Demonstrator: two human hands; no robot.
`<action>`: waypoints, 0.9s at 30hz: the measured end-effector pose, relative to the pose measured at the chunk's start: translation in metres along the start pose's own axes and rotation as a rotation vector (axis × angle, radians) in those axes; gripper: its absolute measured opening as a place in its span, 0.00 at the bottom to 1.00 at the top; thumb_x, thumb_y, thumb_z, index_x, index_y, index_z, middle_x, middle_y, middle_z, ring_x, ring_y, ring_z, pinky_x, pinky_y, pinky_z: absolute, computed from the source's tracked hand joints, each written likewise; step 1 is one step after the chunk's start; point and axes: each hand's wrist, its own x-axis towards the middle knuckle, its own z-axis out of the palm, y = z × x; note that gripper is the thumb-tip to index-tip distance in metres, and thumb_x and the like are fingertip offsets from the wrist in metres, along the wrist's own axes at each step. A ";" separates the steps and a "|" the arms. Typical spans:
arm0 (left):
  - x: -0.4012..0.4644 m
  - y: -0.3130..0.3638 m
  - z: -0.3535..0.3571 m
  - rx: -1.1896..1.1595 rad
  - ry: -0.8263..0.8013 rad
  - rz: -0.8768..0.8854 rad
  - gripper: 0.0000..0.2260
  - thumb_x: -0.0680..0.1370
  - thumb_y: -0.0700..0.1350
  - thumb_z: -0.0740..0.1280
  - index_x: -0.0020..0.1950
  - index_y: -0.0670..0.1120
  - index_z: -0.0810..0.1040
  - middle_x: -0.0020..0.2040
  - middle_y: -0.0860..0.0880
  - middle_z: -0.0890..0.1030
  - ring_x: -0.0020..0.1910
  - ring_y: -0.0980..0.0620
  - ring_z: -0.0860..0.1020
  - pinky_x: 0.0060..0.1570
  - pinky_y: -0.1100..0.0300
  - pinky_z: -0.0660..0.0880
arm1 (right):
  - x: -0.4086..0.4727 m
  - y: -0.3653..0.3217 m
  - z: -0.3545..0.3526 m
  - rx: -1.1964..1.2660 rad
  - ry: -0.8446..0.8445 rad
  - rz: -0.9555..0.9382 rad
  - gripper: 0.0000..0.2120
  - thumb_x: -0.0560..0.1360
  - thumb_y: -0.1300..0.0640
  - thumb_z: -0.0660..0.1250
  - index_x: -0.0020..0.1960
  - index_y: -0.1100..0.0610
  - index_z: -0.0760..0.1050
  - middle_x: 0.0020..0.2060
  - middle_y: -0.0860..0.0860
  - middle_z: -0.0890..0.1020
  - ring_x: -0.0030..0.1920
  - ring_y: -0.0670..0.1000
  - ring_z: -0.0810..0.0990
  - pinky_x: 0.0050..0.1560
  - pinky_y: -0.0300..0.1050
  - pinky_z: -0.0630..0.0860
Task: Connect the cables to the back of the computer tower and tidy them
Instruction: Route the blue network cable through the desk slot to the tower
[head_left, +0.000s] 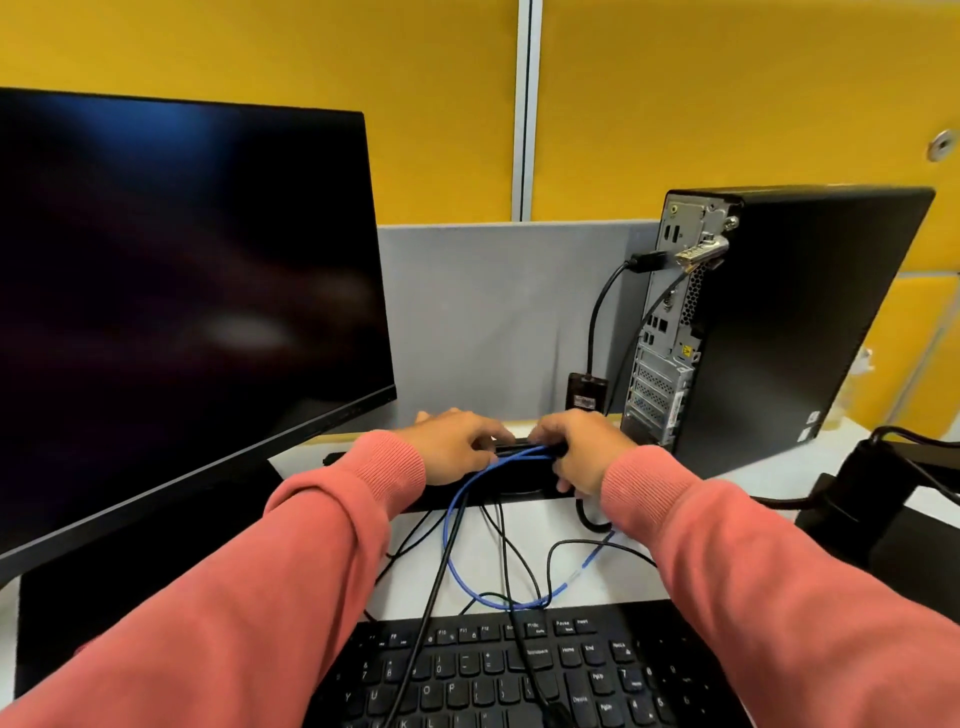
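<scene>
A white desk (519, 530) runs across the scene, backed by a low grey divider panel (498, 312) and, beyond it, yellow partition walls (260, 78) split by a pale vertical strip; a dark, switched-off monitor (171, 291) fills the left side; a black computer tower (789, 322) stands upright at the far right, its rear port panel turned toward the middle of the desk, with one black cable (597, 312) plugged in near its top and hanging down to a small black adapter (587, 392). Mid-desk, both hands meet over a bundle of cables; the left hand (452, 447) and the right hand (582, 449), in salmon-pink sleeves (260, 597), have curled fingers gripping the bunched cables between them, above a long black slot in the desk; a blue network cable (462, 566) loops from the bundle toward the near edge, its clear plug lying on the desk to the right; thin black cables (431, 597) trail over a black keyboard (519, 670) at the near edge; a black monitor arm base (862, 499) sits at the right.
</scene>
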 end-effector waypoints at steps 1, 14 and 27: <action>0.000 0.002 0.000 0.007 -0.013 -0.004 0.18 0.83 0.49 0.64 0.73 0.60 0.73 0.62 0.56 0.81 0.66 0.52 0.74 0.70 0.47 0.60 | -0.001 0.002 0.001 -0.052 -0.010 -0.016 0.22 0.72 0.71 0.63 0.53 0.45 0.80 0.44 0.50 0.84 0.38 0.52 0.86 0.36 0.49 0.84; -0.003 -0.025 0.002 -0.487 0.216 0.010 0.17 0.71 0.70 0.63 0.50 0.63 0.83 0.45 0.63 0.84 0.49 0.62 0.79 0.72 0.38 0.66 | -0.014 0.004 0.022 0.452 0.409 0.124 0.12 0.74 0.71 0.65 0.49 0.56 0.78 0.44 0.52 0.80 0.30 0.54 0.85 0.30 0.52 0.84; -0.010 -0.025 -0.004 -0.477 0.306 0.038 0.14 0.84 0.51 0.64 0.42 0.58 0.84 0.48 0.49 0.86 0.53 0.46 0.83 0.63 0.45 0.76 | -0.010 -0.004 0.025 0.478 0.308 0.240 0.10 0.75 0.66 0.67 0.39 0.54 0.79 0.35 0.59 0.83 0.22 0.57 0.79 0.27 0.49 0.80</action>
